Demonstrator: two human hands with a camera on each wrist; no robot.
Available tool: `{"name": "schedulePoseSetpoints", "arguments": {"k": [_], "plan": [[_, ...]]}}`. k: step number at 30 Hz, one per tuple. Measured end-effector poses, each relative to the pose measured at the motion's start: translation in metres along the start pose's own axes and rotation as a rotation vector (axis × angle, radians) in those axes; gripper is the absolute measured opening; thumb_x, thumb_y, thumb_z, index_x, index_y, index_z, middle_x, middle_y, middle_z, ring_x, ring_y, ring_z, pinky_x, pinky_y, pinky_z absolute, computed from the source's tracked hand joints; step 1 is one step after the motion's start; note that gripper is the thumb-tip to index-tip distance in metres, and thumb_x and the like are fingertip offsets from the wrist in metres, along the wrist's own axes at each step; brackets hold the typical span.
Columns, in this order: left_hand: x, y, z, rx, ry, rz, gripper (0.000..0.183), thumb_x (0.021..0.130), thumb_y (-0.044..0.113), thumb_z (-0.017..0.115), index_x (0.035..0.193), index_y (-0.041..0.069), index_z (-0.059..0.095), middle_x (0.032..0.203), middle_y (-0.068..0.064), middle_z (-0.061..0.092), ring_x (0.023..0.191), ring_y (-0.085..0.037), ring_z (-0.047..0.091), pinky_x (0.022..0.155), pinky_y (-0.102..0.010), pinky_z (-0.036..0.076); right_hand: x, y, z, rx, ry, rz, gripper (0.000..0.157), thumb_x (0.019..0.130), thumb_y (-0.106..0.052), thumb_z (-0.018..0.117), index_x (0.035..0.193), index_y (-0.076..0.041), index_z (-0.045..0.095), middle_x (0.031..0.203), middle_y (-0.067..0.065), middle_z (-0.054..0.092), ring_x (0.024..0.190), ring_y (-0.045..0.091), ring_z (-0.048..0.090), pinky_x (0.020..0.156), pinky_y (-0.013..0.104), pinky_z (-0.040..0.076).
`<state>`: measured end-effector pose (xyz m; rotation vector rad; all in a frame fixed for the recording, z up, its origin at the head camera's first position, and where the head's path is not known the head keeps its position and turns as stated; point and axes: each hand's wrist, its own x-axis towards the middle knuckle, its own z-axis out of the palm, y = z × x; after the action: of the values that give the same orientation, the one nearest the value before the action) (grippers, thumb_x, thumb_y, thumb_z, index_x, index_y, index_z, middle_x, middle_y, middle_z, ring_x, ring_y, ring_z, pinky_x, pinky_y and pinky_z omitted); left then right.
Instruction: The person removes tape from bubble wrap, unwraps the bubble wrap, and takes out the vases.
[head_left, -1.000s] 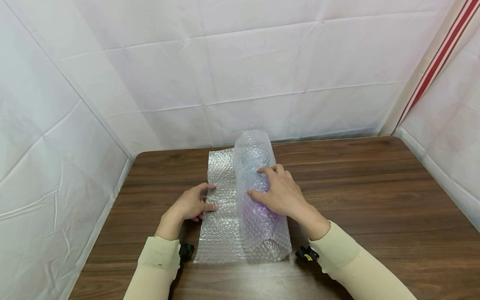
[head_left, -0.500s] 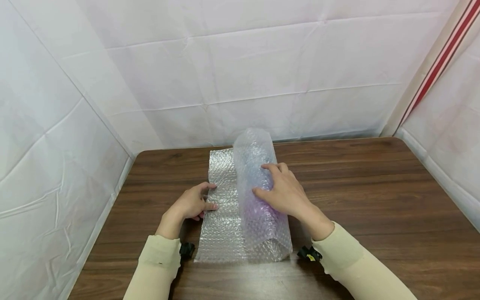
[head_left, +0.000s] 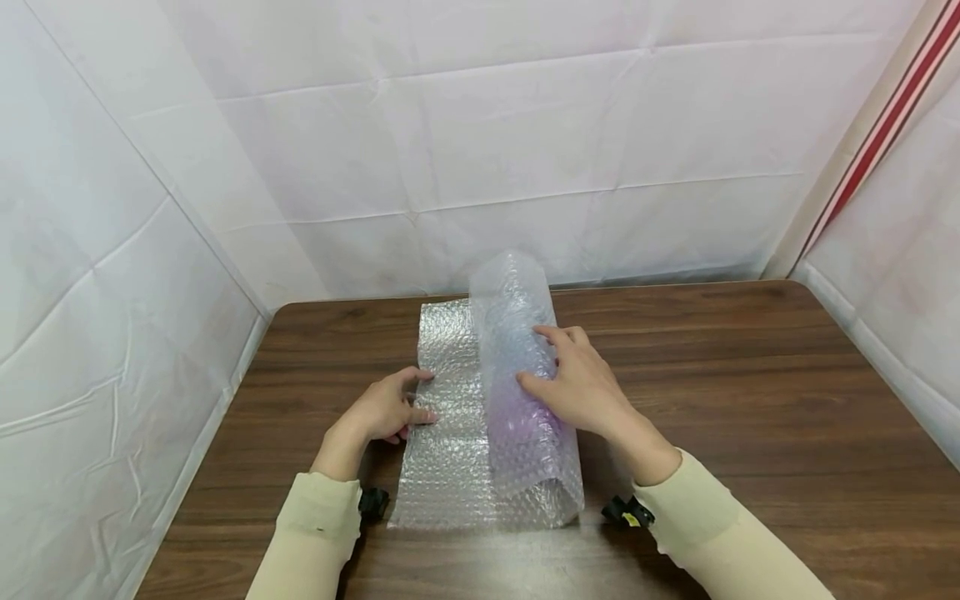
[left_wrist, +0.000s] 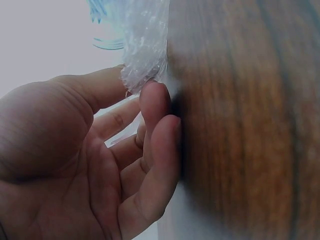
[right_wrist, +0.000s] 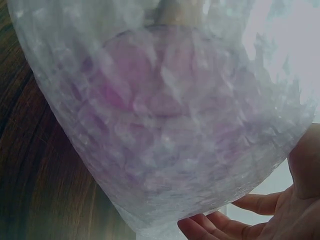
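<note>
A sheet of bubble wrap lies on the table, its right part folded over a rounded translucent thing, bluish at the far end and purple nearer. The wrap blurs that thing, so its kind is unclear; a pink-purple round outline shows in the right wrist view. My left hand pinches the sheet's left edge, thumb and index finger on top, other fingers tucked below, as the left wrist view shows. My right hand rests over the wrapped bundle, thumb and index finger spread on top, the other fingers down its right side.
The brown wood-grain table extends to both sides of the bundle. White cloth walls stand behind it and on both sides. A red-striped strip runs down the right corner. Small black devices sit at both wrists.
My right hand has slid a little to the right across the bundle. The wrap's folded top has shifted slightly right and rises a bit higher. My left hand stays at the edge.
</note>
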<state>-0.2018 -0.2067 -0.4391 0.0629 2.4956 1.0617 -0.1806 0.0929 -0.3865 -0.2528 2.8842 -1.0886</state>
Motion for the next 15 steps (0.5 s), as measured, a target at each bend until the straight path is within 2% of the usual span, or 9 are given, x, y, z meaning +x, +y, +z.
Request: {"name": "schedulePoseSetpoints", "arguments": {"k": [5, 15], "plan": [[0.0008, -0.0017, 0.0003, 0.003, 0.000, 0.007, 0.067, 0.091, 0.020, 0.081, 0.151, 0.026, 0.052, 0.071, -0.008, 0.061, 0.059, -0.021, 0.060, 0.056, -0.035, 0.056, -0.0007, 0.0041, -0.0027, 0.042, 0.000, 0.006, 0.076, 0.092, -0.041, 0.071, 0.158, -0.017, 0.041, 0.143, 0.016, 0.049, 0.126, 0.036, 0.058, 0.091, 0.050, 0.053], [0.0006, -0.0012, -0.0004, 0.000, -0.002, 0.004, 0.067, 0.091, 0.021, 0.082, 0.151, 0.025, 0.052, 0.070, -0.008, 0.061, 0.059, -0.019, 0.059, 0.056, -0.035, 0.056, -0.0002, 0.0101, -0.0059, 0.082, 0.005, 0.001, 0.076, 0.093, -0.040, 0.072, 0.159, -0.018, 0.041, 0.141, 0.015, 0.050, 0.127, 0.038, 0.058, 0.093, 0.051, 0.052]]}}
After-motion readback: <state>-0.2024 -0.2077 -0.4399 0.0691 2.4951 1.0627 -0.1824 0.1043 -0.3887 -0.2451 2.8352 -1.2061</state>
